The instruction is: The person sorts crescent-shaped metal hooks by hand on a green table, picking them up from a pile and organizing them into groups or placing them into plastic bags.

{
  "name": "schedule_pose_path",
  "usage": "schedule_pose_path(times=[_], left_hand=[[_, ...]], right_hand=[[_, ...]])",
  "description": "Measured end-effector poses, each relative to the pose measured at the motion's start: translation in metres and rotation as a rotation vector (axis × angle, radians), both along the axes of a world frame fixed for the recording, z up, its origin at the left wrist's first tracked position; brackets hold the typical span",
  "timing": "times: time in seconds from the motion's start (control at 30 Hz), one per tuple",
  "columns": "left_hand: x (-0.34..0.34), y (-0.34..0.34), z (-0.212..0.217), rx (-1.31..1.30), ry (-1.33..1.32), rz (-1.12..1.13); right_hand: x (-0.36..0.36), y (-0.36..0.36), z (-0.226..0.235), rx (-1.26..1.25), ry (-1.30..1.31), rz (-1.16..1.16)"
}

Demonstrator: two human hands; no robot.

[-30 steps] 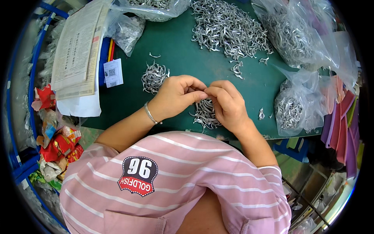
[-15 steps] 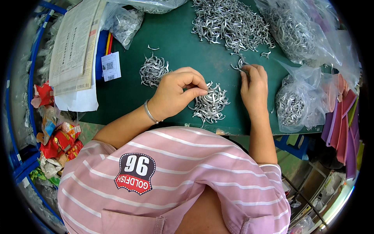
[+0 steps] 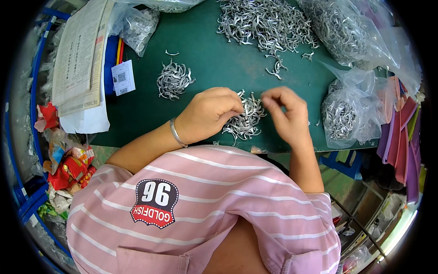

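Note:
Small curved silver metal pieces lie in a near pile (image 3: pixel 247 119) on the green tabletop (image 3: pixel 214 55). My left hand (image 3: pixel 208 114), a bangle on its wrist, is at the pile's left side with thumb and fingers pinched together. Whatever is in that pinch is too small to make out. Just right of the pile is my right hand (image 3: pixel 289 114), fingers curled toward the thumb and slightly blurred; I cannot see what it holds. A smaller pile of the same pieces (image 3: pixel 174 81) lies farther left. The large heap (image 3: pixel 269 25) spreads across the far side, a few strays in front of it.
Clear plastic bags of metal pieces stand at right, one large (image 3: pixel 340 36) and one smaller (image 3: pixel 340 116). Another bag (image 3: pixel 140 29) lies far left. Newspaper sheets (image 3: pixel 80 64) and a blue holder with a printed card (image 3: pixel 123 77) stand along the left edge. Coloured strips (image 3: pixel 401 132) hang at right.
My right hand has come away from the stray pieces below the heap, moving left and nearer to the near pile. My left hand stays pinched at the pile. The whole view has shifted slightly.

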State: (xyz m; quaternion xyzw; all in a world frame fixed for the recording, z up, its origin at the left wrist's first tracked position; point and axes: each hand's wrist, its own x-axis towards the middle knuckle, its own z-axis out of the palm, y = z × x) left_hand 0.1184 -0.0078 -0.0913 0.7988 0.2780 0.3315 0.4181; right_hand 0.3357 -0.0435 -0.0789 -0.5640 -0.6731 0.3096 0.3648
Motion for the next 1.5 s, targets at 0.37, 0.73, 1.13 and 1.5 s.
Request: schedule_pose_path(times=[0.37,0.73,1.13,1.5], left_hand=[[-0.004,0.001,0.002,-0.175,0.026,0.082],[0.005,0.010,0.006,-0.018,0.006,0.104],[0.005,0.005,0.007,-0.136,-0.022,0.089],[0.005,0.007,-0.006,0.103,0.118,-0.004]], right_hand=[[0.014,0.043,-0.024,0.403,-0.425,-0.163],[-0.019,-0.002,-0.001,-0.273,0.445,0.040],[0.013,0.024,-0.028,0.225,-0.378,-0.125],[0.021,0.025,-0.026,0.220,-0.373,-0.112]])
